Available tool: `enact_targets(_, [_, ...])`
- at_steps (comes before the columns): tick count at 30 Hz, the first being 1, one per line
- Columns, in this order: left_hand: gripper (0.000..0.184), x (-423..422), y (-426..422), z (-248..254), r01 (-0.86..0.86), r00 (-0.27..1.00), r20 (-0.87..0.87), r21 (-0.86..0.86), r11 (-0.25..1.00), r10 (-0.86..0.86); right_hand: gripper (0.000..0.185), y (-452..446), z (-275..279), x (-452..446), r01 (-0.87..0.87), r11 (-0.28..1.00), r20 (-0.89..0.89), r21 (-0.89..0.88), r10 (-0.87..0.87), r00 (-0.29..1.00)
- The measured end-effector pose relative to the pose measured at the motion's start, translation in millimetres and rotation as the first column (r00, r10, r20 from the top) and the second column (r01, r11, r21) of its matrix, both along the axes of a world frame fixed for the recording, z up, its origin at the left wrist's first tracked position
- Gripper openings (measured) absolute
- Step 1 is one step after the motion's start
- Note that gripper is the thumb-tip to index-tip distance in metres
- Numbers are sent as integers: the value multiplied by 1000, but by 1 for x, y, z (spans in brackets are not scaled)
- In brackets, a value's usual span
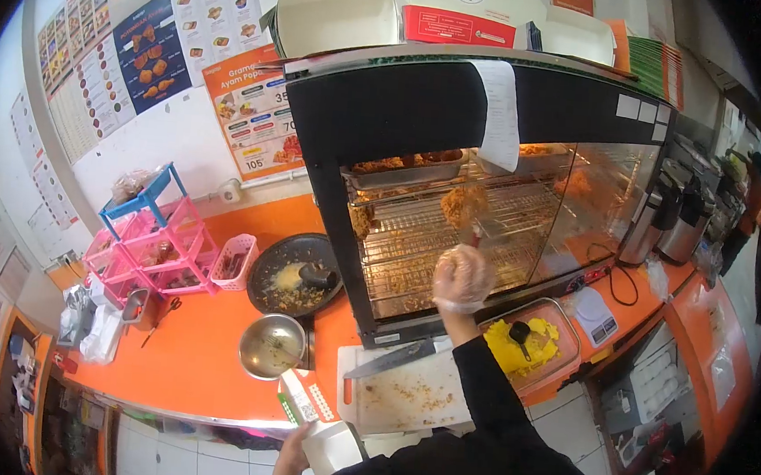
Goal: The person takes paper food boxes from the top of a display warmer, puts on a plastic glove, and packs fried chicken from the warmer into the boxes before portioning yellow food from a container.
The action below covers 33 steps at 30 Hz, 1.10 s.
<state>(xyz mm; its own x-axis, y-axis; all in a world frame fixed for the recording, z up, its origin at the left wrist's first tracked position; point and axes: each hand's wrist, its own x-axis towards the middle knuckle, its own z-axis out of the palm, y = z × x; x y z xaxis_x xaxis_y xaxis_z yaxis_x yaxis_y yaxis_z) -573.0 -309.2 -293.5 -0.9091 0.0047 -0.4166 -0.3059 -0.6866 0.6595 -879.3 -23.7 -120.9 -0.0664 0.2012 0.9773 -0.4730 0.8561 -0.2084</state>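
My left hand (pixel 293 454) grips an open paper food box (pixel 335 451) at the front edge of the counter. The box is white inside with a red, green and white printed lid. My right hand (pixel 463 279), in a clear plastic glove, is closed round tongs (pixel 477 237), partly blurred, at the opening of the heated display cabinet (pixel 317 136). Just beyond the tongs is a piece of fried chicken (pixel 462 206), above the wire rack (pixel 396 269). Whether the tongs grip the chicken I cannot make out.
A cutting board (pixel 413 403) with crumbs and a large knife (pixel 392 359) lies before the cabinet. Left are a metal bowl (pixel 272 346), a black pan (pixel 273 252) and pink racks (pixel 164 240). Right are a tray of yellow food (pixel 523 346) and a scale (pixel 594 316).
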Motion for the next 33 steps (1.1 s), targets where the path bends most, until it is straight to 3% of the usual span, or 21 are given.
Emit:
enact_targets(1, [49, -1, -1, -2, 25, 1000, 14, 46, 999, -26, 15, -13, 13, 8, -131, 991, 65, 40, 128, 990])
enact_targets(2, [49, -1, 2, 7, 5, 1000, 17, 20, 1000, -5, 19, -27, 14, 1, -253, 949, 140, 186, 229, 963])
enact_targets(3, [49, -1, 8, 18, -18, 1000, 23, -4, 1000, 18, 25, -41, 10, -4, -354, 889, 477, 290, 186, 859])
enact_targets(5, [49, 0, 12, 31, -88, 996, 18, -26, 996, 88, 32, -78, 18, -27, -356, 910, 570, 211, 181, 801])
enact_targets(8, [48, 0, 9, 29, -219, 976, -25, -6, 976, 218, 45, -112, 30, -75, -306, 879, 724, 365, -62, 687])
enact_targets(12, [47, 1, -3, 6, -335, 940, -51, 22, 942, 336, 43, -127, 40, -97, -422, 887, 865, 189, 53, 499])
enact_targets(13, [46, 2, -3, 2, -359, 932, -43, 28, 933, 360, 40, -124, 38, -102, -448, 892, 891, 65, 150, 428])
enact_targets(14, [46, 3, 0, 7, -369, 928, -34, 23, 929, 370, 38, -118, 33, -109, -459, 853, 870, -248, 405, 282])
enact_targets(15, [46, 4, 4, 14, -378, 925, -21, 19, 926, 379, 38, -115, 27, -120, -376, 463, 485, -803, 874, 39])
enact_targets(16, [46, 4, 7, 19, -384, 923, -6, 13, 923, 384, 38, -113, 26, -128, -168, -176, -171, -970, 984, -44])
enact_targets(17, [46, 2, 10, 19, -393, 920, 2, -2, 920, 393, 40, -108, 27, -136, -36, -453, -454, -891, 891, 14])
enact_targets(19, [46, -2, 15, 19, -384, 922, 27, -43, 922, 385, 45, -97, -22, -181, -252, -69, -73, -965, 997, 5])
enact_targets(20, [46, -7, 18, 15, -350, 936, 10, -24, 936, 351, 46, -86, -5, -160, -286, 4, 1, -958, 1000, 10])
enact_targets(24, [46, -28, 27, 15, -238, 971, -31, 34, 971, 239, 49, -53, 34, -75, -329, 33, 56, -944, 997, -59])
enact_targets(25, [47, -34, 31, 20, -209, 977, -29, 43, 977, 210, 49, -48, 16, -83, -279, 45, 62, -959, 997, -53])
enact_targets(28, [47, -57, 42, 21, -222, 973, -70, -44, 974, 218, 48, -18, 8, -36, -445, 150, 173, -883, 985, -11])
enact_targets(32, [47, -83, 52, 23, -187, 969, -188, -147, 971, 158, 51, 23, 15, 43, -332, -207, -138, -920, 966, -220])
enact_targets(33, [48, -90, 59, 35, -165, 980, -134, -123, 979, 148, 52, 34, 17, 61, -268, -293, -211, -918, 932, -295])
